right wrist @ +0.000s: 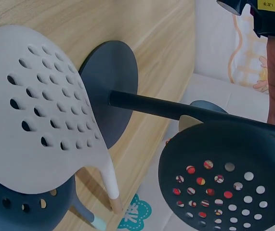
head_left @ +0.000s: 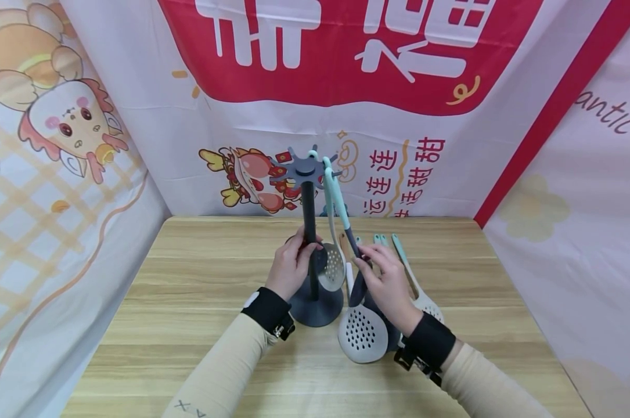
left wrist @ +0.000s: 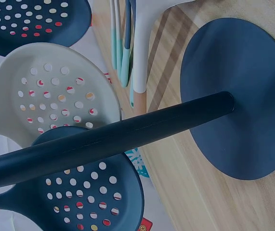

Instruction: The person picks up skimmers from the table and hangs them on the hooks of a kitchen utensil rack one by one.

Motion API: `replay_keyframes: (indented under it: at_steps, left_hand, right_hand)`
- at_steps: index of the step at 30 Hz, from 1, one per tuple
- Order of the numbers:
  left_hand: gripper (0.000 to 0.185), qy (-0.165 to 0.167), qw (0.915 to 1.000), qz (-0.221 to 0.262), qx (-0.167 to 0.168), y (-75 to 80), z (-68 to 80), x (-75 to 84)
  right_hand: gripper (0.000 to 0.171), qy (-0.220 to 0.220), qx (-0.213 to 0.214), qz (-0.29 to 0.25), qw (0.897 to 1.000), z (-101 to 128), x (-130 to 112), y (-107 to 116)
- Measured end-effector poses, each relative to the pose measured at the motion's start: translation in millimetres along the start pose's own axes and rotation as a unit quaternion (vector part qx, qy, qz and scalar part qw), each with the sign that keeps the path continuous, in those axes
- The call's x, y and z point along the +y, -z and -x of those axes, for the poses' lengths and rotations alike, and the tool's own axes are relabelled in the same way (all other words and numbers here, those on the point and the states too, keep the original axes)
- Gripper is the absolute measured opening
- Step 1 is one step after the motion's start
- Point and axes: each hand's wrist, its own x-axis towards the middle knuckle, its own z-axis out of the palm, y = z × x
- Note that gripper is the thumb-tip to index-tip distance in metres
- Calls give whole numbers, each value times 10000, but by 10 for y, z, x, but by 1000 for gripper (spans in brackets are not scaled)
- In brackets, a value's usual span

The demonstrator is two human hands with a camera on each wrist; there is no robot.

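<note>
A dark utensil stand (head_left: pixel 315 316) with a round base and a hooked top stands upright on the table. My left hand (head_left: pixel 292 264) grips its pole (left wrist: pixel 113 132) partway up. To the right, my right hand (head_left: pixel 385 276) pinches the lower handle of a dark skimmer (head_left: pixel 358 290), whose mint handle slants up to the hooks. Between the hands hangs a pale grey skimmer (head_left: pixel 333 268) with round holes. Another dark skimmer (left wrist: pixel 91 192) hangs close by the pole, near my left hand, partly covered by it in the head view.
Beside the base lies a white slotted turner (head_left: pixel 363 334) with a wooden-ended handle. More utensils lie under and beyond my right forearm, including a pale slotted one (head_left: pixel 427 305) with a mint handle. Printed cloth (head_left: pixel 273 122) hangs behind the wooden table (head_left: pixel 200 290).
</note>
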Motion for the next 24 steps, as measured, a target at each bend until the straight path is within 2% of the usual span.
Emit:
replay_keyframes:
  at_steps: [12,24]
  left_hand:
    - [33,-59,10000,34,31,-6,-2,-24]
    - [37,141,9993,357,37,9,7,-35]
  right_hand:
    - [28,232,-22,9,9997,15,21,-60]
    - [28,162,-225,-60,9996,13,19,-74]
